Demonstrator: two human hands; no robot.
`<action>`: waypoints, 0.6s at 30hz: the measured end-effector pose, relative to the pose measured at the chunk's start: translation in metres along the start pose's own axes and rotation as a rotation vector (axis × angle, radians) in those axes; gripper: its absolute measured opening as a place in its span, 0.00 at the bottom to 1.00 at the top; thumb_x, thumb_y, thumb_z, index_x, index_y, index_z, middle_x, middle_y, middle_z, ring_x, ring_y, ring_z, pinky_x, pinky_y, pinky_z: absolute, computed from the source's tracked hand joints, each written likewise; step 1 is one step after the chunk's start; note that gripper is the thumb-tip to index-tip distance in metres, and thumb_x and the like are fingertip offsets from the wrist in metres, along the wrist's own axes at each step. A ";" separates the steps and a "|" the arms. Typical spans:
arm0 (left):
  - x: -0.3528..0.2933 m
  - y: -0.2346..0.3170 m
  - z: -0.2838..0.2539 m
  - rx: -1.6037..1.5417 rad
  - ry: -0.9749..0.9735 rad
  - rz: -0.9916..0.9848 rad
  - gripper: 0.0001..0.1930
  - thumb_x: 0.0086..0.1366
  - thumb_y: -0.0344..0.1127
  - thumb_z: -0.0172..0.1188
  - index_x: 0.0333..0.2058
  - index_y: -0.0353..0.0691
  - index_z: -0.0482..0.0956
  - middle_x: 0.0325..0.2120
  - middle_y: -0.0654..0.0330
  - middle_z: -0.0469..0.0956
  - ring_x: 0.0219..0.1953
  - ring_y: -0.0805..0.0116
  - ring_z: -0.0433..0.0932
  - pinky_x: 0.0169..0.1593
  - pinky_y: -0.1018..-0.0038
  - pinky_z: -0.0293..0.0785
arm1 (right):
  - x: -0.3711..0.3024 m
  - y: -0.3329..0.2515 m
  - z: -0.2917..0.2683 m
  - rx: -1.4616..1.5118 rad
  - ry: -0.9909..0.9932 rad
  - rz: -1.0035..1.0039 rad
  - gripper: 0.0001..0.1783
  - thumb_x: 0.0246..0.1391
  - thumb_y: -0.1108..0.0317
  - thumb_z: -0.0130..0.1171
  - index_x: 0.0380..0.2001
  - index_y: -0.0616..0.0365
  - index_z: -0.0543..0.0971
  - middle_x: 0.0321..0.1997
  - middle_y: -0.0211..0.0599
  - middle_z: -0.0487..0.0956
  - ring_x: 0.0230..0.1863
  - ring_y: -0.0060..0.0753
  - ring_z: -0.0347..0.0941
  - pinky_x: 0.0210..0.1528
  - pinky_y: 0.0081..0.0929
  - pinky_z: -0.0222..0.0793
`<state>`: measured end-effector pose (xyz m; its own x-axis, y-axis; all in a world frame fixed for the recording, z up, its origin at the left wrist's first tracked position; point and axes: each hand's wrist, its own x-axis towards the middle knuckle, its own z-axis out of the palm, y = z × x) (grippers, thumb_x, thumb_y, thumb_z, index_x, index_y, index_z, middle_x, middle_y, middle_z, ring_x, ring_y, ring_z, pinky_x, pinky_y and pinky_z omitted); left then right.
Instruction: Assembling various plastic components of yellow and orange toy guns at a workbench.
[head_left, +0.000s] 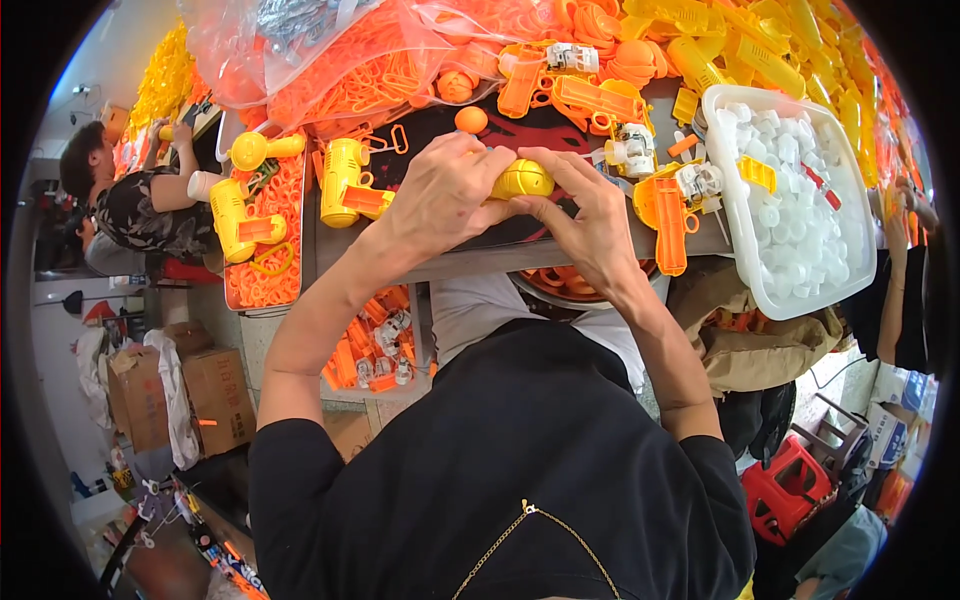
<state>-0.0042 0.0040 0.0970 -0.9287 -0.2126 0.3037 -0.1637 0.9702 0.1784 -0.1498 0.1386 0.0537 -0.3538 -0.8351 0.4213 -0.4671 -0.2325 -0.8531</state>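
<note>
Above the table edge, my left hand (440,188) and my right hand (588,212) are both closed on a yellow rounded plastic toy casing (523,179). Its top shows between my fingers, while the rest is hidden by them. An orange ball-shaped part (471,120) lies just beyond my left hand. To the left of that hand lies a yellow toy gun (346,180) with an orange handle. Right of my right hand, an orange and yellow toy gun body (664,212) has a clear and white mechanism in it. Another such mechanism (632,152) lies behind it.
A white tub (722,190) of translucent plastic parts stands on the right. On the left, a tray (236,298) holds orange parts and yellow toy guns. Orange and yellow parts are heaped at the back. A co-worker (150,195) sits at far left; a red stool (787,490) stands lower right.
</note>
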 end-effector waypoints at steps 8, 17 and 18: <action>0.002 0.010 -0.002 0.041 -0.061 0.007 0.26 0.52 0.38 0.73 0.47 0.34 0.75 0.36 0.49 0.81 0.44 0.50 0.81 0.61 0.54 0.71 | 0.000 -0.010 -0.002 -0.053 -0.039 0.007 0.30 0.49 0.72 0.71 0.58 0.60 0.77 0.51 0.46 0.80 0.48 0.43 0.79 0.51 0.33 0.74; 0.003 -0.004 -0.004 -0.083 -0.056 0.016 0.23 0.51 0.38 0.73 0.43 0.35 0.76 0.30 0.49 0.79 0.37 0.48 0.79 0.44 0.58 0.74 | 0.006 -0.007 0.002 0.011 -0.039 0.035 0.26 0.49 0.71 0.71 0.54 0.62 0.79 0.46 0.43 0.81 0.44 0.38 0.79 0.47 0.30 0.74; 0.003 -0.003 -0.007 -0.084 -0.056 0.012 0.23 0.51 0.38 0.73 0.43 0.35 0.76 0.30 0.49 0.79 0.37 0.48 0.79 0.44 0.58 0.74 | 0.006 -0.007 0.004 0.056 -0.046 0.080 0.26 0.49 0.71 0.71 0.53 0.63 0.79 0.45 0.42 0.81 0.44 0.36 0.78 0.47 0.29 0.74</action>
<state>-0.0046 0.0000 0.1039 -0.9481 -0.1916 0.2537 -0.1260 0.9591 0.2535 -0.1453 0.1334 0.0613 -0.3500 -0.8737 0.3378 -0.3925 -0.1907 -0.8998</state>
